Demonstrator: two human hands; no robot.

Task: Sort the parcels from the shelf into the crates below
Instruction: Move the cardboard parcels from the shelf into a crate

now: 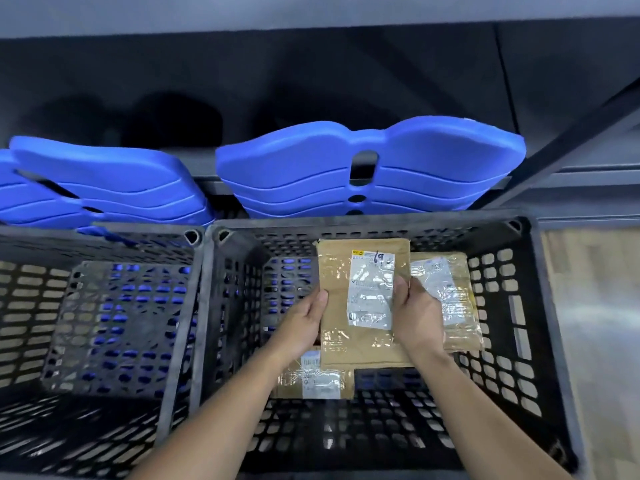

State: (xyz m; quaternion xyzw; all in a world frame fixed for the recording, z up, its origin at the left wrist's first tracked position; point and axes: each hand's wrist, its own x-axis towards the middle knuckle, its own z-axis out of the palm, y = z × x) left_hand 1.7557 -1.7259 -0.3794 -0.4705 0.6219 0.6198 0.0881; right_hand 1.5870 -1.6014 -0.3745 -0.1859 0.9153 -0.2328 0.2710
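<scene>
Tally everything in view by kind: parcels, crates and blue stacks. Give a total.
Brown parcels: 3
Black crates: 2
Blue stacks: 2
Total: 7
</scene>
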